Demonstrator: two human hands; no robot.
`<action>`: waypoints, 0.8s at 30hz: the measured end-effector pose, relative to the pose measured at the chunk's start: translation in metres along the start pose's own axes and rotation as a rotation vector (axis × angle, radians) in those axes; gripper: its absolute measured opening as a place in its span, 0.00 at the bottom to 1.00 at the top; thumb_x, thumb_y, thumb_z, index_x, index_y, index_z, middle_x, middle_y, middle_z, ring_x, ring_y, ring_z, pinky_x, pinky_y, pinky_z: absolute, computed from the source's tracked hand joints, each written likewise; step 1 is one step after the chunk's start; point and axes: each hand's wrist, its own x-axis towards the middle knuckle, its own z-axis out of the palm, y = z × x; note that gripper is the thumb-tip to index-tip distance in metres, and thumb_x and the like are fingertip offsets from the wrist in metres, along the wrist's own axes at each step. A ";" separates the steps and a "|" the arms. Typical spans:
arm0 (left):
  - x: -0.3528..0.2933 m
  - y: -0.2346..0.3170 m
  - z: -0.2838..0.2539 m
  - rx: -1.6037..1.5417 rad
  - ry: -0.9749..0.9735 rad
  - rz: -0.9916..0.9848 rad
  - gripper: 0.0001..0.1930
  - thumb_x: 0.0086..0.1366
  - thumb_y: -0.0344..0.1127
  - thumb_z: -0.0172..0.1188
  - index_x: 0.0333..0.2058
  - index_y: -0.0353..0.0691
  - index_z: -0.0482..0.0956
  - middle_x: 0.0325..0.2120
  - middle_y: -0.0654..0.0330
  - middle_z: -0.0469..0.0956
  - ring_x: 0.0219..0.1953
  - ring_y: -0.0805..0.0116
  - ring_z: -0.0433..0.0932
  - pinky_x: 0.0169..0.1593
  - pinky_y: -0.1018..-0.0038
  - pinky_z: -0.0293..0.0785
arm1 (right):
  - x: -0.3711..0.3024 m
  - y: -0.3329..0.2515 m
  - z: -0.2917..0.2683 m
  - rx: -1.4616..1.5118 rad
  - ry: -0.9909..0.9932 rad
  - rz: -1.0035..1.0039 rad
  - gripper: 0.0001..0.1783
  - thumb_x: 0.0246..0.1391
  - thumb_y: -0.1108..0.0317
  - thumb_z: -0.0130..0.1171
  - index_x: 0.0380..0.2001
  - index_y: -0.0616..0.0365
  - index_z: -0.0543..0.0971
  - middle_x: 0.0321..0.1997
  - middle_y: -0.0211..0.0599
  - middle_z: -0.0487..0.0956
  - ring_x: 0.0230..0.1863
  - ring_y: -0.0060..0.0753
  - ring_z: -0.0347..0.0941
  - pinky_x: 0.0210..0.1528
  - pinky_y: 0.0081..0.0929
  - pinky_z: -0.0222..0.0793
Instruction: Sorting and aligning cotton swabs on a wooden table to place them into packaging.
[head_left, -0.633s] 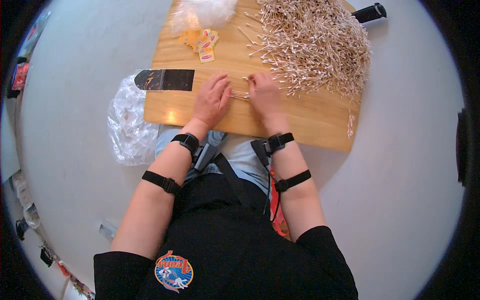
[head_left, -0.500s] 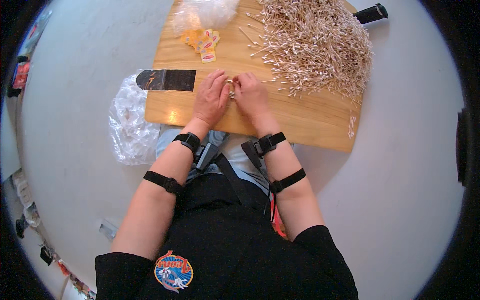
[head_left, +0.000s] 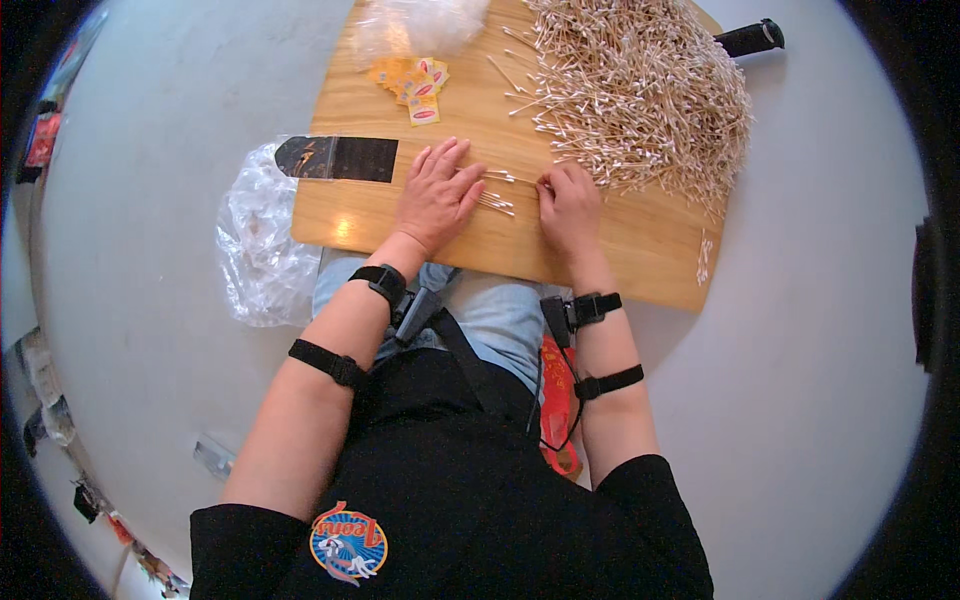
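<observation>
A wooden board lies across my lap. A big heap of cotton swabs covers its far right part. My left hand rests flat on the board, fingers spread, beside a small bunch of swabs. My right hand sits at the near edge of the heap, its fingertips pinching a swab or two that stick out to the left. The small bunch lies between the two hands.
Small yellow and red packets lie at the board's far side, beside a clear plastic bag. A black flat pouch overhangs the left edge above a crumpled clear bag. A black handle pokes out at the far right.
My hands were together over the board's middle; they have moved apart. The right hand has gone right to the heap's edge, and a small bunch of swabs now lies between them.
</observation>
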 end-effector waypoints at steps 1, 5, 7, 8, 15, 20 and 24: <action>0.000 0.001 -0.001 0.001 -0.001 -0.002 0.15 0.69 0.45 0.53 0.50 0.50 0.81 0.59 0.55 0.71 0.65 0.56 0.64 0.69 0.59 0.53 | -0.004 0.002 -0.001 -0.009 0.002 -0.025 0.05 0.48 0.72 0.64 0.28 0.55 0.77 0.35 0.39 0.75 0.41 0.47 0.72 0.43 0.41 0.69; 0.000 0.002 -0.003 -0.034 0.002 0.001 0.14 0.68 0.45 0.54 0.48 0.51 0.82 0.58 0.54 0.71 0.65 0.55 0.64 0.69 0.58 0.53 | -0.018 0.007 -0.005 0.011 0.037 -0.019 0.04 0.48 0.72 0.63 0.28 0.55 0.77 0.34 0.39 0.75 0.40 0.47 0.72 0.42 0.41 0.69; 0.001 0.002 -0.003 -0.034 -0.003 0.011 0.14 0.68 0.45 0.55 0.48 0.51 0.82 0.58 0.54 0.71 0.65 0.55 0.64 0.69 0.57 0.53 | -0.022 0.008 -0.006 -0.030 0.076 0.091 0.04 0.48 0.72 0.63 0.28 0.55 0.77 0.33 0.39 0.75 0.40 0.46 0.72 0.42 0.41 0.69; 0.001 0.003 -0.004 -0.042 -0.016 0.022 0.14 0.68 0.45 0.55 0.48 0.51 0.82 0.58 0.54 0.71 0.65 0.55 0.64 0.69 0.57 0.53 | -0.020 0.007 -0.006 -0.031 0.079 0.095 0.04 0.48 0.72 0.63 0.28 0.55 0.77 0.33 0.39 0.75 0.40 0.46 0.72 0.42 0.41 0.69; 0.000 0.003 -0.005 -0.137 0.016 -0.014 0.16 0.67 0.42 0.56 0.52 0.49 0.79 0.59 0.54 0.71 0.65 0.55 0.64 0.69 0.56 0.53 | 0.010 -0.023 0.026 0.025 0.043 -0.015 0.04 0.50 0.70 0.62 0.30 0.54 0.79 0.32 0.40 0.76 0.38 0.47 0.74 0.40 0.42 0.71; 0.000 -0.001 0.002 -0.066 0.006 -0.004 0.19 0.67 0.42 0.55 0.55 0.46 0.75 0.59 0.56 0.71 0.65 0.59 0.65 0.69 0.57 0.54 | 0.005 -0.026 0.021 0.225 0.025 0.084 0.04 0.50 0.71 0.62 0.31 0.55 0.79 0.33 0.40 0.77 0.38 0.48 0.74 0.40 0.42 0.71; 0.000 -0.001 0.002 -0.151 0.012 -0.043 0.20 0.68 0.38 0.53 0.58 0.43 0.72 0.61 0.56 0.69 0.66 0.59 0.64 0.70 0.58 0.52 | -0.005 -0.018 0.007 0.187 0.040 0.100 0.03 0.51 0.72 0.61 0.31 0.56 0.79 0.33 0.40 0.77 0.38 0.49 0.74 0.40 0.42 0.71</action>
